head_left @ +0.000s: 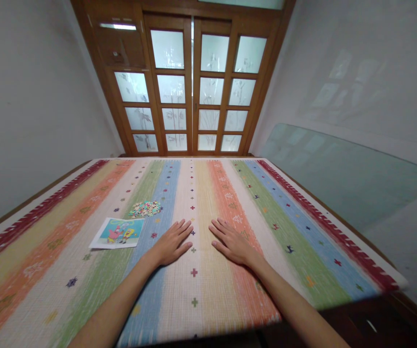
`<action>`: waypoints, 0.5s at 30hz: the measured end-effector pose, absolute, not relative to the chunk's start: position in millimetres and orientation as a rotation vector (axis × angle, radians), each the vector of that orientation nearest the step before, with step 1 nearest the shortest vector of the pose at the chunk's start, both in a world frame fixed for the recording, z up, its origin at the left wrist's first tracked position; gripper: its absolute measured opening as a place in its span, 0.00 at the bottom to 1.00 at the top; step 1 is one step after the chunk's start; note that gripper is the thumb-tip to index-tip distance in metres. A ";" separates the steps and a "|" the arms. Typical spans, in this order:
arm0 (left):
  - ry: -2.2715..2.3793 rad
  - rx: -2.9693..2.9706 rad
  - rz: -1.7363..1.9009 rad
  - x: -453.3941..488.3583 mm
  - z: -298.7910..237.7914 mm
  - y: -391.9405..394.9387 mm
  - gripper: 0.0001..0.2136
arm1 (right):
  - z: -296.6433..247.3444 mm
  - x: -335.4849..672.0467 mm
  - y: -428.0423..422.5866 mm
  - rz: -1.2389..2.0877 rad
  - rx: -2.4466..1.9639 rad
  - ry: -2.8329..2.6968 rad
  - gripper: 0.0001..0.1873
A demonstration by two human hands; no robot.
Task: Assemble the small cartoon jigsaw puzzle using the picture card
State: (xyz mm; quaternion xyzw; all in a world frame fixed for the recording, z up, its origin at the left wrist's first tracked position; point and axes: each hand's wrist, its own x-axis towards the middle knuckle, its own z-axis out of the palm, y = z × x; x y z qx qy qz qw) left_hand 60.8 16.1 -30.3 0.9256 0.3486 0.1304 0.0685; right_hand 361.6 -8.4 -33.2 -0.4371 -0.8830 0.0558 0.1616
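Note:
My left hand (172, 243) lies flat, palm down, on the striped cloth (211, 290), fingers stretched out and holding nothing. My right hand (230, 243) rests the same way a little to its right, also empty. The two hands are apart, fingertips pointing away from me. To the left of my left hand lies a printed cartoon picture (118, 233). Just beyond the picture sits a small heap of colourful jigsaw pieces (145, 209).
The striped cloth covers a large flat surface with a dark wooden edge (375, 309) at the near right. A glass sheet (342, 174) leans on the right wall. Wooden doors with frosted panes (192, 87) stand at the far end.

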 end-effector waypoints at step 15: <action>1.093 2.744 0.345 61.8 -27.9 15.7 0.27 | -34.4 360.6 -6.6 0.174 -1.264 -2.522 0.28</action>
